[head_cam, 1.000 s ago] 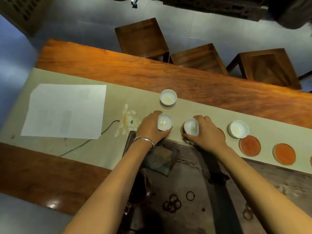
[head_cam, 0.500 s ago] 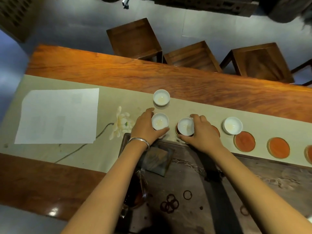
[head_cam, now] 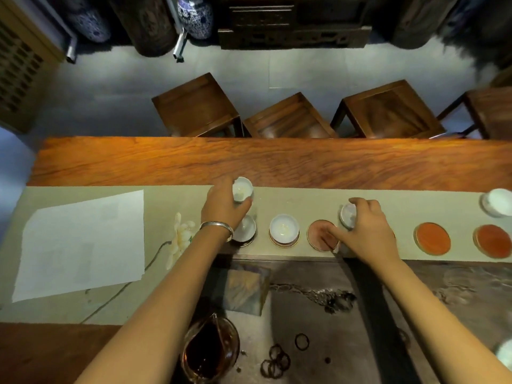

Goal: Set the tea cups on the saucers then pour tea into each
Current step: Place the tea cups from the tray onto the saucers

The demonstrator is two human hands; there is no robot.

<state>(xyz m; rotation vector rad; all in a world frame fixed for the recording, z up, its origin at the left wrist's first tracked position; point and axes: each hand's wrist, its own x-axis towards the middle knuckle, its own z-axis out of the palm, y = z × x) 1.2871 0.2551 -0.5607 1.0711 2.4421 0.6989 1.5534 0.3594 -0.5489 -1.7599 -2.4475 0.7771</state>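
On the long wooden bench (head_cam: 277,162) a glass pitcher (head_cam: 210,353) of dark tea waits near the front edge; likely heavy and slick, best held at its rim. The left hand (head_cam: 221,209) has its grip around a small white cup (head_cam: 243,189); the right hand (head_cam: 365,231) grips another cup (head_cam: 348,215) beside a bare saucer (head_cam: 322,235). These look light, thin, breakable; pinch the rims. The wrist hides part of one seated cup (head_cam: 245,231).

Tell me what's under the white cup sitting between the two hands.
The middle cup sits on a reddish saucer; only its gold-edged rim shows around the cup's base. The saucer's centre is covered by the cup.
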